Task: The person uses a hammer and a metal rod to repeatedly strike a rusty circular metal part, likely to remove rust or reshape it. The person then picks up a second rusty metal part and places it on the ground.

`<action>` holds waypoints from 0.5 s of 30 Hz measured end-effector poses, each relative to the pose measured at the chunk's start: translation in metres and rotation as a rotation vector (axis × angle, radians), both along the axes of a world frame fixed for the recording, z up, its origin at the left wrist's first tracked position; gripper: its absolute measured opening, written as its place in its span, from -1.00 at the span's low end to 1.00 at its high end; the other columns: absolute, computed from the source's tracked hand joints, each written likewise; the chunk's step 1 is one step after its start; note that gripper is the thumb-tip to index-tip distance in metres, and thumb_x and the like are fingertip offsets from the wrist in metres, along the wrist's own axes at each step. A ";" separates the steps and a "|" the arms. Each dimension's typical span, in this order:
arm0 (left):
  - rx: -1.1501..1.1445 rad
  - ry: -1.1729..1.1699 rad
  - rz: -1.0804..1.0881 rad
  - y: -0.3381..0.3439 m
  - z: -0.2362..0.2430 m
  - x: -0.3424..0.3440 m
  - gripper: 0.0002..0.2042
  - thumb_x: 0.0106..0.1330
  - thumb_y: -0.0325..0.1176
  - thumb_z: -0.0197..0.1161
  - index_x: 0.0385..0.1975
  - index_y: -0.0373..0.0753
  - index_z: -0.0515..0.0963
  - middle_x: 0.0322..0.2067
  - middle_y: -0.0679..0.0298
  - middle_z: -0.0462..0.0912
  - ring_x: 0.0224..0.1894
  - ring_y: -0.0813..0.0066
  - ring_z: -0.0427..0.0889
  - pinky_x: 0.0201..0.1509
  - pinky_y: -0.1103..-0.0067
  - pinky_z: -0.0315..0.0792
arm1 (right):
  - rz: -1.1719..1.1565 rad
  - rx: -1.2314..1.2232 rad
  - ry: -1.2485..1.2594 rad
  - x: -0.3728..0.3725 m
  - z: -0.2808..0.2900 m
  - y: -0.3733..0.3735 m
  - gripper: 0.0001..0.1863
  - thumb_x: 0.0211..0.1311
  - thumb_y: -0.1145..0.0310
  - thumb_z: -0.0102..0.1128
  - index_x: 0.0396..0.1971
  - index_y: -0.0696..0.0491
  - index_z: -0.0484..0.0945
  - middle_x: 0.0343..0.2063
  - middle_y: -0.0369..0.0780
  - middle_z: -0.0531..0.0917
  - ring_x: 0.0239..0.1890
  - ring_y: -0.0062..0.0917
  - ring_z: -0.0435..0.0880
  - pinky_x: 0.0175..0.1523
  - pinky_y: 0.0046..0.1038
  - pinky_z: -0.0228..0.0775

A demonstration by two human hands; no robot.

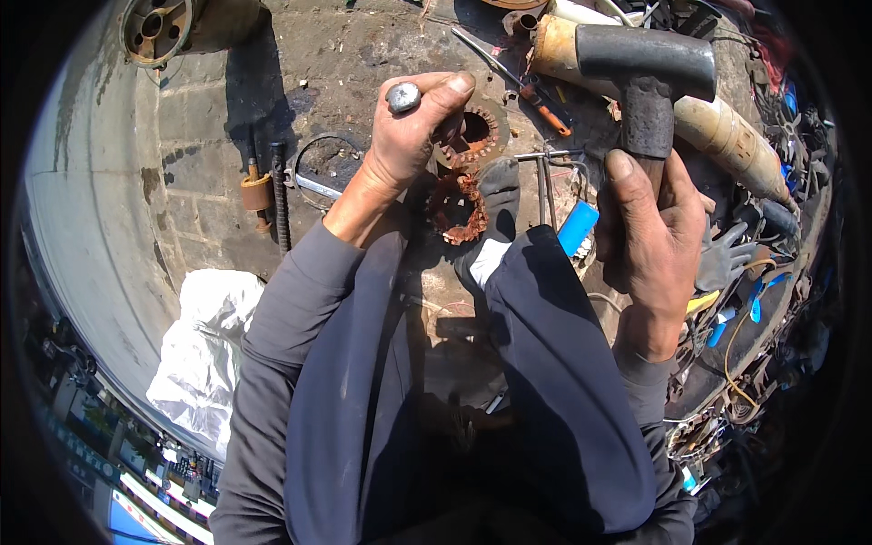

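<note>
My left hand (409, 136) is closed around a steel punch or chisel, its round struck end (402, 98) facing up, held over a rusty toothed metal stator housing (477, 132). My right hand (654, 232) grips the handle of a hammer with a heavy dark head (643, 62), raised at the right. Below the left hand, a rusty ragged ring (472, 218) lies between my legs, beside my shoe (500, 200). How the punch's lower tip meets the housing is hidden by my fingers.
Around me lie a cylindrical housing (150, 27), threaded bar (280, 195), copper-wound rotor (257, 193), wrench (318, 184), screwdriver (543, 111), T-handle tool (545, 182), long pipe (731, 141) and grey glove (722, 254). A white sack (204, 345) is at lower left; cluttered scrap lines the right.
</note>
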State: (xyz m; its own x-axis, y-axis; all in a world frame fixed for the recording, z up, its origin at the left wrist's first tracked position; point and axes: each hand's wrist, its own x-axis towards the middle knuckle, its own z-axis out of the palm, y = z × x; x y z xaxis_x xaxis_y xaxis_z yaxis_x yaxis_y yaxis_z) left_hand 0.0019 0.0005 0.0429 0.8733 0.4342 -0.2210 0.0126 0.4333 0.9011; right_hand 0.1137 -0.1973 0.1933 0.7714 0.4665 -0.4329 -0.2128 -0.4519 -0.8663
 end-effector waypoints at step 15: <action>0.159 0.039 -0.093 -0.032 -0.013 0.019 -0.58 0.50 -0.19 0.27 -0.58 -0.36 0.51 -0.67 0.47 0.33 -0.53 0.69 0.24 -0.49 0.55 0.19 | -0.011 -0.069 0.092 -0.007 -0.023 -0.007 -0.70 0.46 0.25 0.32 -0.07 0.17 0.54 -0.60 -0.37 0.53 -0.71 -0.73 0.44 -0.65 -0.65 0.26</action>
State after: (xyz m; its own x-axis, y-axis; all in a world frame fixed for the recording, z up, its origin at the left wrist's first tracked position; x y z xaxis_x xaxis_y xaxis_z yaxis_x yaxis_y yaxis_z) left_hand 0.0214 -0.0312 0.0303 0.9035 0.3839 -0.1905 0.0824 0.2805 0.9563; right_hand 0.1067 -0.2042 0.1700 0.7318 0.4245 -0.5331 -0.2954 -0.5074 -0.8095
